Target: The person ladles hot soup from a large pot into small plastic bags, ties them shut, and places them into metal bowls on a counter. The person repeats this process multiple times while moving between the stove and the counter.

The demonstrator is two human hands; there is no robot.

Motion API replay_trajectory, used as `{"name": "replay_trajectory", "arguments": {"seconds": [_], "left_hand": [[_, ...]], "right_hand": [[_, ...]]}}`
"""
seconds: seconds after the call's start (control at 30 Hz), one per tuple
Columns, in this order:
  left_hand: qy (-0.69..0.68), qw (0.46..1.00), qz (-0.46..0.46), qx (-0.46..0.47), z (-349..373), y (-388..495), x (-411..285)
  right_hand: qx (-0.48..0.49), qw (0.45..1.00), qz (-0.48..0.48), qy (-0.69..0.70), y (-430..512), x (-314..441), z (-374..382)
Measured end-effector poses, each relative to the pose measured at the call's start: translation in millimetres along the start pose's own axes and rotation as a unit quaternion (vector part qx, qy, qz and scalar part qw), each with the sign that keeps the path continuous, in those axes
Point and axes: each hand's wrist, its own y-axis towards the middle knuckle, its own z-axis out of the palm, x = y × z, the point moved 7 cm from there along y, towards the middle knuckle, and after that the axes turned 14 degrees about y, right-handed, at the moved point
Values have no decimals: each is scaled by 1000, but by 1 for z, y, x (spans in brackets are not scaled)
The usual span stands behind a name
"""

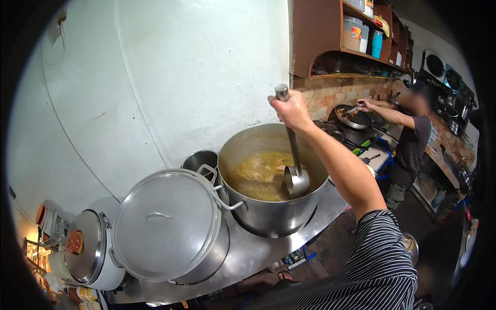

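Note:
My right hand (293, 108) grips the upper part of a long-handled metal ladle (298, 182). The ladle stands nearly upright in a large metal stockpot (271, 213), its bowl tilted on its side at the liquid's surface. Yellowish, oily-looking broth (259, 174) partly fills the pot, with pale pieces showing in it. Out of view is my left hand. To the left of the open pot stands a second large pot (211, 255) covered by a flat metal lid (166, 228) with a small loop handle.
Both pots rest on a stainless-steel surface (252, 255) against a pale wall (201, 77). A smaller metal pot (199, 162) sits behind them. At left is a lidded white cooker (110, 267). On the right, another person (412, 139) works at a frying pan (354, 118), below brown shelves (317, 35).

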Motion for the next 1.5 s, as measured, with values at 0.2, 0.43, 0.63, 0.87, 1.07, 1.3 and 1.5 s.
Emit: {"name": "replay_trajectory", "arguments": {"seconds": [0.2, 0.43, 0.63, 0.87, 1.07, 1.3, 1.5], "left_hand": [[200, 941, 185, -202, -165, 11, -167], [158, 930, 215, -254, -276, 140, -317], [238, 901, 284, -224, -293, 271, -449], [317, 911, 204, -168, -274, 367, -511], [238, 942, 199, -125, -255, 440, -522], [314, 912, 245, -93, -207, 520, -525], [56, 971, 187, -134, -216, 523, -488]], "right_hand": [[-14, 993, 27, 115, -12, -29, -44], [-227, 935, -61, 267, -41, -33, -204], [-308, 889, -102, 324, -75, -21, -295], [-319, 868, -149, 349, -70, 9, -340], [-323, 857, -173, 362, -58, 9, -370], [-409, 866, -189, 217, -51, 22, -397], [-355, 826, -171, 403, -50, 29, -376]]}}
